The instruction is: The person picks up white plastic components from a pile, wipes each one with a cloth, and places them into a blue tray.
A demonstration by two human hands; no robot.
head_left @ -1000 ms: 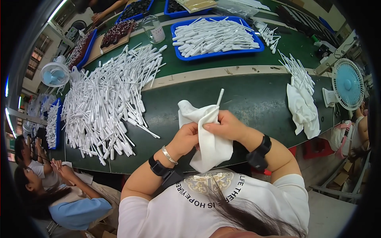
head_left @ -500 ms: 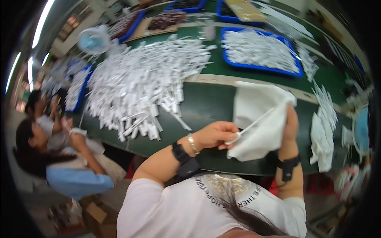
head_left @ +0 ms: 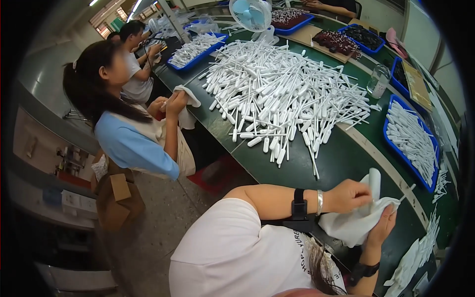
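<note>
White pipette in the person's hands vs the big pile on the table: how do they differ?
The held pipette stands nearly upright, pinched by the left hand and wrapped low down in a white cloth that the right hand supports. The pile of pipettes lies flat, loose and criss-crossed on the green table, uncovered and untouched. Both are white plastic with a bulb and thin stem.

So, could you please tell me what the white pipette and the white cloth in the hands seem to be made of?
The white pipette in the left hand looks like smooth, slightly translucent moulded plastic, judging by its rounded bulb and thin stem. The white cloth, held against the right hand, looks like soft matte fabric: it folds and drapes loosely.
</note>
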